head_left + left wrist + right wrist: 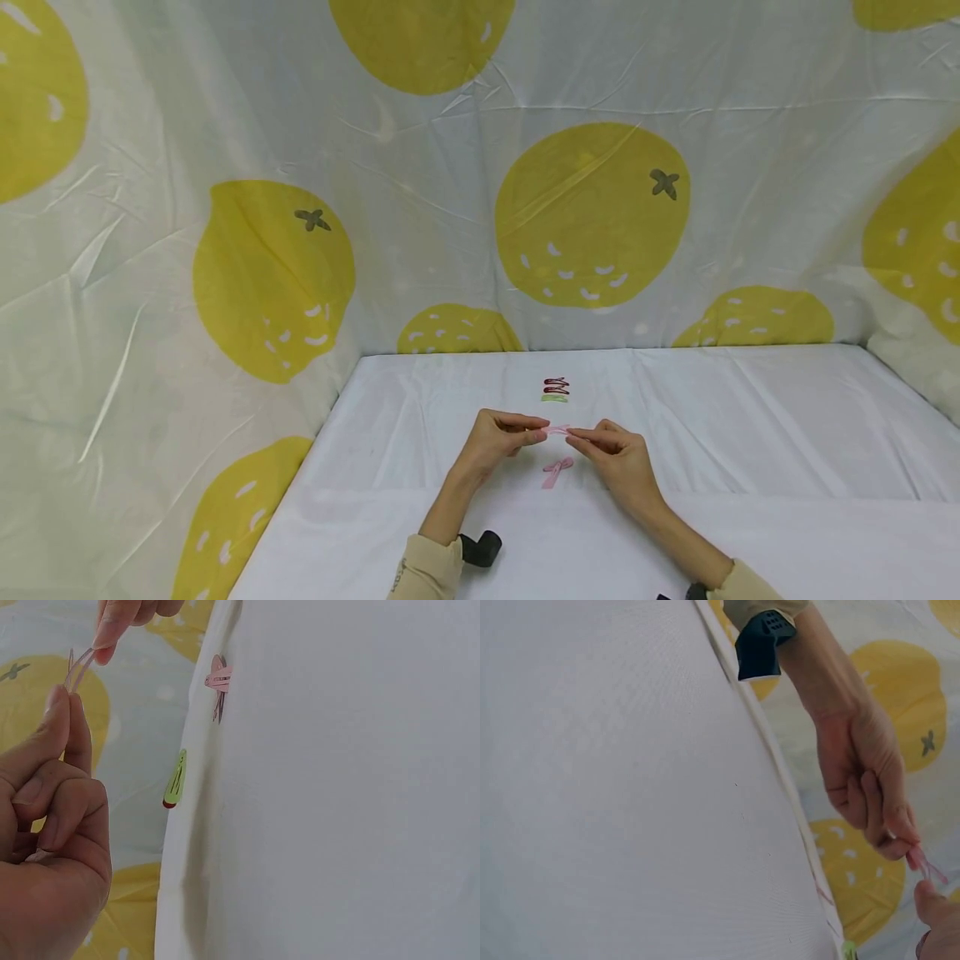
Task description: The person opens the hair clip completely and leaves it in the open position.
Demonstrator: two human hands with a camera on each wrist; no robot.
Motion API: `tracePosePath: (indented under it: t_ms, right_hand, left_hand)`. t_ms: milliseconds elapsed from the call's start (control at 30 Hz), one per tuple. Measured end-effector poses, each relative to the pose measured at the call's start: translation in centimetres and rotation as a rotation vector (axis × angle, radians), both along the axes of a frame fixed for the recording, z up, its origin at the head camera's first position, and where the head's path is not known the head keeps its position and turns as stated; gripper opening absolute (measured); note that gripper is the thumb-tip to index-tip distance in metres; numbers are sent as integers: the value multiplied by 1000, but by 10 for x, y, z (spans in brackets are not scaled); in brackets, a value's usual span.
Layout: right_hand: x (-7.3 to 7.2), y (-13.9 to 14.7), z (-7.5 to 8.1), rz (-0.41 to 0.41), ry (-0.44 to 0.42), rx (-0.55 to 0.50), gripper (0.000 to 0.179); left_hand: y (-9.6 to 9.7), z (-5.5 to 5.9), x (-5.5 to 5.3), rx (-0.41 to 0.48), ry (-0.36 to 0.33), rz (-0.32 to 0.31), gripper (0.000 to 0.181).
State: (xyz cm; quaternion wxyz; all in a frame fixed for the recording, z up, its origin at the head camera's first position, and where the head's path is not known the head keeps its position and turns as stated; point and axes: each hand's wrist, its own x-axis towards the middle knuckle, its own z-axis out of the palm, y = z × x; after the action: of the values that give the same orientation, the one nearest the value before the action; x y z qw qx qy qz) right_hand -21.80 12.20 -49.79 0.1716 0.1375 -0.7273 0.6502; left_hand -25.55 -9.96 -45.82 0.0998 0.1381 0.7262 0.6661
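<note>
Head view: the left hand (501, 433) and right hand (617, 458) meet above the white table (712, 433), pinching a slim pink clip (557, 429) from opposite ends. Thumb and finger of each close narrowly on it; the end-to-end hold probably steadies it and leaves its middle free. Crossed pink pieces (551, 479) lie on the near side of the hands; two red clips (556, 386) and a green clip (554, 398) sit in a tidy stack on the far side, maybe sorted by colour, with working room between.

Left wrist view: left thumb and index fingertip pinch the clip's lower end, other fingers folded toward the palm, likely out of the way. Right fingertips hold the upper end. The strips look parted, so it's perhaps sprung; can't tell for sure. Green clip shows a bit of red at one end.

Right wrist view: same clip between both hands, bottom right. Left-hand fingers pinch it; right hand's mostly cropped, only the thumb clear, so its grip can't be told from here.
</note>
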Motion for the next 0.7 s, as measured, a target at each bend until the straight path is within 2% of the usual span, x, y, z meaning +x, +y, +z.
tracePosePath:
  t_ms: [167,400,500,700]
  right_hand:
    - [0,1,1,-45,-39,38,13]
    - [-7,-1,8,-64,-115,146,14]
    - [-16,-2,9,-96,-165,185,13]
    - [-40,-3,10,-134,-290,260,11]
  left_hand:
    - [2,-2,-2,-50,14,26,21]
    - [4,0,-6,-157,31,123,17]
    - [6,-1,-13,-198,29,152,16]
    - [16,-2,-32,-279,41,214,13]
